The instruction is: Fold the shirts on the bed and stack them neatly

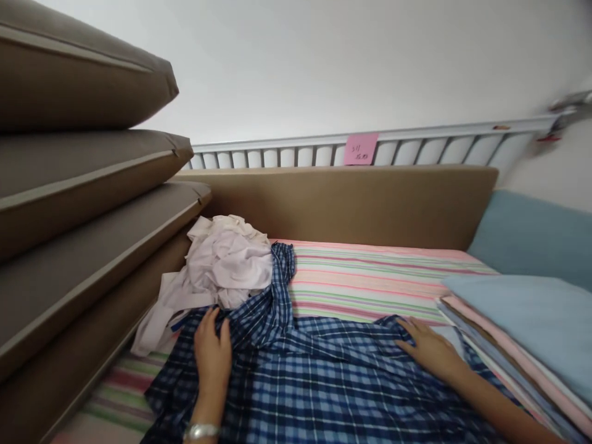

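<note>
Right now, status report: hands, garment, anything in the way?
Left hand, right hand open on plaid garment. Garment rumpled. Pale cloth pile against it, far left.

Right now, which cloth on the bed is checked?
The dark blue cloth under the left hand and right hand. The crumpled pile is plain and pale, the sheet striped, the folded stack plain light blue on top.

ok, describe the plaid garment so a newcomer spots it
On the striped sheet between the cushion stack and the folded pile, look nearest the camera. The plaid garment lies spread there under the left hand. Blue checks set it apart from the plain pale heap.
</note>
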Available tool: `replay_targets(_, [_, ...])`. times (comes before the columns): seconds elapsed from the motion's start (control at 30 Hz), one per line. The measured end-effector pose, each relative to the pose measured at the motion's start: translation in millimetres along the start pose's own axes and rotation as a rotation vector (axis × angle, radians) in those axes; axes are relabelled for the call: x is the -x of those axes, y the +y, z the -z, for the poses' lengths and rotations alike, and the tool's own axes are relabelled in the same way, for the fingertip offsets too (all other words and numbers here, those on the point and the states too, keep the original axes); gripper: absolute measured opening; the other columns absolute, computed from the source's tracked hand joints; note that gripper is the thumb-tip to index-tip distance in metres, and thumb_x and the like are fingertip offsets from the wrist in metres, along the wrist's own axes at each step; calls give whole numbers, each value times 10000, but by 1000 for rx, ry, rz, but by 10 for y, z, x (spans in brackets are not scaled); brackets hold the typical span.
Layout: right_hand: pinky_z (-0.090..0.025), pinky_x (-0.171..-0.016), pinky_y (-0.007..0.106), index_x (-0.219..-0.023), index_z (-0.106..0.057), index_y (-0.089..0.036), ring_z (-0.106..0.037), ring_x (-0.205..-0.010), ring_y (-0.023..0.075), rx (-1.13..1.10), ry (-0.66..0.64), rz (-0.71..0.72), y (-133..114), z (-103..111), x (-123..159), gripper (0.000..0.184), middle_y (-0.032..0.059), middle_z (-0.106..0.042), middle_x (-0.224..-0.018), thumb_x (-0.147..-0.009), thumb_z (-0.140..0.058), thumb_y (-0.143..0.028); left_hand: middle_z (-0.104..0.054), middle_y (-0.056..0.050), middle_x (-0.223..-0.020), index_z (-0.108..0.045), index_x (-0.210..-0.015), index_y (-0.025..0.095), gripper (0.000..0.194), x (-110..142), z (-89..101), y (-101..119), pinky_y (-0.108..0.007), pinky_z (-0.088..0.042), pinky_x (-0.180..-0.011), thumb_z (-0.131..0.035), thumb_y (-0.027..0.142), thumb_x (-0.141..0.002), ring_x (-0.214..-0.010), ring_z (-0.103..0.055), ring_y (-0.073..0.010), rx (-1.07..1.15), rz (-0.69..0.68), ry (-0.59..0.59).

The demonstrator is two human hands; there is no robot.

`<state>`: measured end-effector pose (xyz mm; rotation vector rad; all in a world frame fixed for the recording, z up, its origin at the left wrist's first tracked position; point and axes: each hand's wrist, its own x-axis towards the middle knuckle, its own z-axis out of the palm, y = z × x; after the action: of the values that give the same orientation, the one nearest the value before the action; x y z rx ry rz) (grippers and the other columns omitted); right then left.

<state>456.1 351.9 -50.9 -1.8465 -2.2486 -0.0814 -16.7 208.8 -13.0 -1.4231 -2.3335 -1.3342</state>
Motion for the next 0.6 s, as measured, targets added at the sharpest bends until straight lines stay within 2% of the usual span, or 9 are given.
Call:
replay_targets(0.07, [-393,-978,488,-1146,-613,-164,-486,-1195,325,-38,27,33,-387,283,-190,472,161,-564,-1254,-766,-447,-391,-573,-178,-1169,-537,-1146,104,462,-42,84,-94,-442,-383,-992,-392,413,-834,-1119,-513,-279,106,169,38])
replay_targets(0.13, [-413,-975,394,-1122,-629,-165,-553,-1124,263,-175,-10,117,-920,534,-430,416,130,-612,-1195,-801,-425,-333,-599,-145,-1115,-551,-1128,138,453,-75,114,-148,-435,-420,-944,-431,431,-804,-1058,-547,-270,246,322,22])
replay_targets(0.23, [-437,-931,300,-1041,-670,-171,-608,-1021,203,-412,-53,160,-1831,709,-902,330,79,-672,-1092,-796,-470,-268,-627,-89,-1085,-583,-1097,193,425,-144,73,-140,-410,-435,-920,-487,444,-768,-1014,-573,-243,454,448,23])
replay_targets(0.3, [-441,-907,252,-1015,-679,-208,-612,-1006,167,-431,-53,161,-2376,669,-1275,291,26,-683,-1072,-793,-493,-246,-646,-73,-1057,-611,-1056,197,411,-200,22,-98,-405,-432,-921,-529,444,-739,-1001,-581,-242,550,499,52])
replay_targets(0.4, [-421,-934,271,-1033,-669,-205,-587,-1059,184,-425,-35,90,-2975,467,-1807,296,39,-666,-1113,-771,-532,-208,-655,-71,-1040,-628,-1018,194,381,-231,-27,7,-417,-423,-926,-562,417,-717,-1002,-582,-248,660,585,77])
replay_targets(0.5, [-419,-939,359,-1003,-670,-152,-569,-1086,265,-440,-47,-15,-3317,211,-2143,290,129,-647,-1125,-732,-577,-200,-640,-87,-1058,-633,-980,194,307,-162,-21,181,-430,-415,-934,-559,352,-727,-1025,-569,-249,722,567,42])
replay_targets(0.6, [-410,-916,483,-872,-681,-114,-557,-1077,358,-471,-84,-155,-3443,-24,-2297,219,213,-644,-1067,-664,-620,-149,-607,-95,-1124,-649,-922,210,208,-77,-22,372,-417,-397,-961,-528,272,-765,-1082,-536,-238,675,384,-1])
